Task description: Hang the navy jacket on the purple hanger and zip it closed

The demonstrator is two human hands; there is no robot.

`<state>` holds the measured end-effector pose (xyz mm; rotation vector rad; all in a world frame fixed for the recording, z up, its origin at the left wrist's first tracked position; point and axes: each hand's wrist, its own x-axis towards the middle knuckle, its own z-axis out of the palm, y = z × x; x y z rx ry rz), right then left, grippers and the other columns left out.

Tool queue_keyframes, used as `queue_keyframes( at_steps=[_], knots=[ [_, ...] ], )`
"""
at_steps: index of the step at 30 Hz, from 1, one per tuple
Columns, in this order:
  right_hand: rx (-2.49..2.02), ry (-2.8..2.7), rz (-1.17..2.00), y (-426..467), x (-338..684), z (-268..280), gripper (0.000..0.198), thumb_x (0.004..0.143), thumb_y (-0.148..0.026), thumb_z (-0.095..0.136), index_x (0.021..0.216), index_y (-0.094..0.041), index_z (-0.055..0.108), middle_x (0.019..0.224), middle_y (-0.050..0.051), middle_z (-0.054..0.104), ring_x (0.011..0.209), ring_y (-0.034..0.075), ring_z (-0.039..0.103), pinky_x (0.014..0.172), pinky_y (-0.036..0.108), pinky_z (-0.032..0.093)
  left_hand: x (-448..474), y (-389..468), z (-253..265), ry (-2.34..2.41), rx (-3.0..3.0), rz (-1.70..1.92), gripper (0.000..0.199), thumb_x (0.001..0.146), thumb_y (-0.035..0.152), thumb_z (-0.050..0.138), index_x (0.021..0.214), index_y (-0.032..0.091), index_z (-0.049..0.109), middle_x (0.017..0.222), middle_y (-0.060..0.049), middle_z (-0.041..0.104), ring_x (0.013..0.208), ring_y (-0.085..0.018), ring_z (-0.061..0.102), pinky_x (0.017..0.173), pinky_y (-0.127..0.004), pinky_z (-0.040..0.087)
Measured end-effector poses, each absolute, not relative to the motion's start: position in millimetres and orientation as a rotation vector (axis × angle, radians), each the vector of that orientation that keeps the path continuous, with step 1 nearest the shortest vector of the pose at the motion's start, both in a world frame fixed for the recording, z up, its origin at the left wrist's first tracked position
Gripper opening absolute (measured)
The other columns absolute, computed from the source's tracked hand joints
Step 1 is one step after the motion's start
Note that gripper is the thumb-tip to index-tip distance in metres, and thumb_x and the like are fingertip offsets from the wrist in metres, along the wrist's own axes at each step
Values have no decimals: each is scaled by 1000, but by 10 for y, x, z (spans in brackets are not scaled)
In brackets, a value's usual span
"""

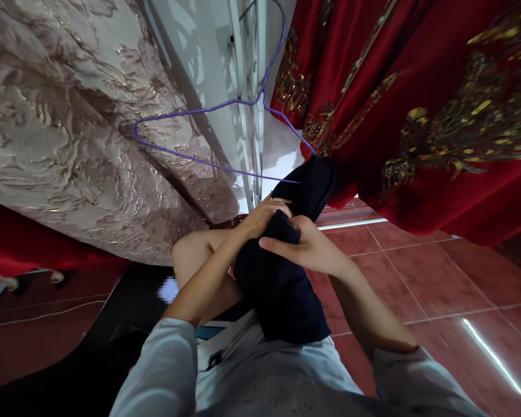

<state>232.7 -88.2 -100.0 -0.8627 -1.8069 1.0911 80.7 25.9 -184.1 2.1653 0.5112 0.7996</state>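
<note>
A dark navy garment (282, 289) hangs down in front of my lap, its upper part looped by the right end of a purple wire hanger (263, 90). My right hand (312, 246) is closed on a bunched fold of the cloth, with the thumb laid along the near side. Against the same cloth, just to the left, my left hand (267, 217) has its fingers bent around the fabric; the fold partly hides the fingertips. The hanger's left end carries nothing, and its hook points upward. What kind of garment it is, I cannot tell.
Pinkish cloth with raised shiny patterns (82, 116) hangs at the left. Red cloth with gold sequins (373, 104) hangs at the right. A white metal rack (245, 75) stands between them. Below are reddish floor tiles (399, 278) and a dark surface (125, 313).
</note>
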Motion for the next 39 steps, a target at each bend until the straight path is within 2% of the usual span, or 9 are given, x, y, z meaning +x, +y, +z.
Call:
queue_keyframes(
  at_steps=[5,9,12,15,20,23,26,29,39],
  knots=[
    [-855,-2113,483,-628,2496,-657,36,75,-14,65,51,-19,39,51,-6,35,49,6,29,55,27,22,537,411,-1964,745,2264,872,49,94,65,50,70,24,61,74,-7,66,75,-26,63,75,-38,51],
    [-880,-1884,430,-116,2422,-762,4,78,-23,64,75,-22,63,67,-2,55,62,12,48,64,27,39,39,340,-1763,946,2286,934,52,96,64,49,65,22,54,59,-3,52,55,-20,46,63,-33,38],
    [-889,-1685,592,317,2288,-1111,28,89,-37,56,111,-24,68,99,4,70,89,20,62,86,34,50,-330,222,-1623,1157,2348,860,37,95,54,61,77,21,63,67,-4,59,59,-20,51,65,-31,35],
    [-986,-1586,664,561,2278,-1444,24,93,-41,51,86,-22,63,84,4,66,80,18,58,79,33,47,-710,126,-1597,1324,2374,628,25,90,44,69,78,23,65,68,-3,61,60,-21,53,65,-30,35],
    [-1112,-1555,529,470,2598,-1536,36,85,-25,61,57,-20,39,57,-4,37,59,10,34,60,28,29,-1185,119,-1474,1320,2320,519,13,79,26,66,67,24,62,70,-5,62,65,-23,57,71,-33,44],
    [-1158,-1497,464,367,2775,-1415,40,83,-24,65,56,-20,36,57,-4,32,58,9,29,58,29,24,-1173,170,-1178,1335,2408,783,9,77,17,59,74,23,64,93,-9,69,94,-29,64,96,-41,47],
    [-1217,-1412,365,318,2881,-1309,40,80,-21,66,55,-21,34,57,-4,30,58,9,28,58,30,23,-1017,210,-889,1347,2523,1199,18,78,8,54,79,22,65,117,-6,70,115,-31,58,112,-49,39],
    [-1239,-1395,291,286,2942,-1255,39,80,-19,64,56,-21,33,57,-4,29,57,9,28,57,30,24,-901,233,-778,1379,2496,1466,20,78,3,60,75,22,63,121,-1,71,125,-32,50,119,-55,28],
    [-1135,-1336,602,106,2682,-1383,44,83,-28,68,58,-23,33,55,-4,31,55,9,28,53,28,23,-376,236,-346,1097,2206,1771,19,100,10,59,113,19,69,110,-1,73,104,-19,67,100,-37,53]
  ],
)
